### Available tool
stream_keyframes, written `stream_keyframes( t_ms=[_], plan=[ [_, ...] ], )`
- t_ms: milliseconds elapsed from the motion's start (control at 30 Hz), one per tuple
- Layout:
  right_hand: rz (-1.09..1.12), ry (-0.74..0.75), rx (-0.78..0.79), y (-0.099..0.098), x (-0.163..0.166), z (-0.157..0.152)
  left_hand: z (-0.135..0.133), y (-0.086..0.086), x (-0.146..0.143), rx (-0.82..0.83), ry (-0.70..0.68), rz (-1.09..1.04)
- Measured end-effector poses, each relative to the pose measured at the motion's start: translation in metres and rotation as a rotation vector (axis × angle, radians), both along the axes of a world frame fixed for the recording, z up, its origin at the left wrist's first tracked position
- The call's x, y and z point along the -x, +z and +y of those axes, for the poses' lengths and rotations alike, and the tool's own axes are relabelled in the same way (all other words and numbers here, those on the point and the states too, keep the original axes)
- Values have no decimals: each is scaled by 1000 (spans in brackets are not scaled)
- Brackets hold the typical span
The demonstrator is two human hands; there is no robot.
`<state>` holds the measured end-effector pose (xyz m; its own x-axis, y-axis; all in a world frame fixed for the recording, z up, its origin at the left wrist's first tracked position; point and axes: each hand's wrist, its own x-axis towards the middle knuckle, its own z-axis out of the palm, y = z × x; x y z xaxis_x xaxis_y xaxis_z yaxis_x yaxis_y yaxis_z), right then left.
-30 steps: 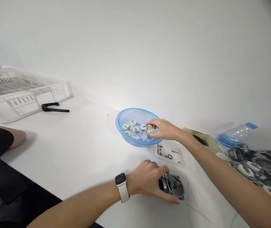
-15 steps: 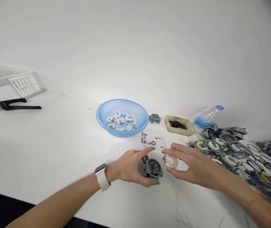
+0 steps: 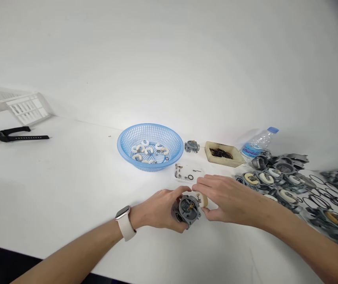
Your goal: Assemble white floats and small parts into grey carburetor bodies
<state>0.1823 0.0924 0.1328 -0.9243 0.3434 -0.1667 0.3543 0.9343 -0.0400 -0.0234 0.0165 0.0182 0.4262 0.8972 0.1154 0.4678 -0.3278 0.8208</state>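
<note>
A grey metal carburetor body (image 3: 189, 211) with a brass jet in its open bowl side is gripped in my left hand (image 3: 164, 209), fingers and thumb around it. Between the thumb and fingers of my right hand (image 3: 220, 197) is a cream carburetor float (image 3: 203, 199), its small metal hinge end facing the carburetor. Float and body are side by side; whether they touch I cannot tell. Just beyond my hands lies a clear small-parts tray (image 3: 183, 172) with tiny brass pieces, a pin and a black O-ring.
A blue basket (image 3: 150, 165) holds several floats. Behind the tray are another carburetor (image 3: 191, 146), a cream box (image 3: 225, 159) of dark rings and a water bottle (image 3: 259, 144). Carburetor parts (image 3: 287, 167) and black gaskets (image 3: 331, 199) crowd the right. A black watch (image 3: 21, 136) lies left.
My right hand has brought the float left, up beside the carburetor, and turned it. My left hand has tilted the carburetor so its bowl opening faces me more.
</note>
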Motion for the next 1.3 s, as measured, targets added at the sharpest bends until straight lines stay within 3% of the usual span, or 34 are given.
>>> stream_keyframes(
  t_ms=[167,300,700,867,1000,1133,1300],
  plan=[
    [-94,36,101,2,24,-2,3,4,4,-3,12,9],
    [-96,39,240,-5,32,-2,5,5,8,97,-29,-26],
    [-134,12,149,-8,30,-4,7,6,10,143,-23,-35],
    [-105,36,197,-13,28,0,7,5,11,141,-33,-48],
    [-102,8,275,-9,22,6,6,10,14,79,-23,-48],
    [-96,-76,327,6,7,22,0,15,10,-15,79,-54],
    [-2,-199,185,8,-7,63,-10,8,-8,-163,220,90]
  ],
)
